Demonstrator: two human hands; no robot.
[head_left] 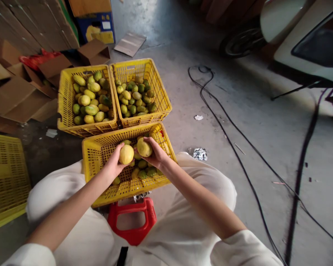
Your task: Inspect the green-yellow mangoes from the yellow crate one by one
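Observation:
My left hand point(115, 162) is closed around a round yellow fruit point(126, 154). My right hand point(155, 155) grips a second yellow fruit point(144, 147) right beside it. Both hands hover over the nearest yellow plastic crate point(96, 153), which holds several yellow and green fruits point(143, 173) at its bottom. Beyond it stand two more yellow crates side by side: the left crate point(63, 99) holds larger fruits, the right crate point(161, 92) holds smaller ones.
A red stool point(133, 221) stands between my knees. Another yellow crate point(5, 177) lies at the left. Cardboard boxes point(16, 92) pile up at the far left. Black cables point(238, 147) run across the concrete floor; a scooter point(294, 37) is parked at the upper right.

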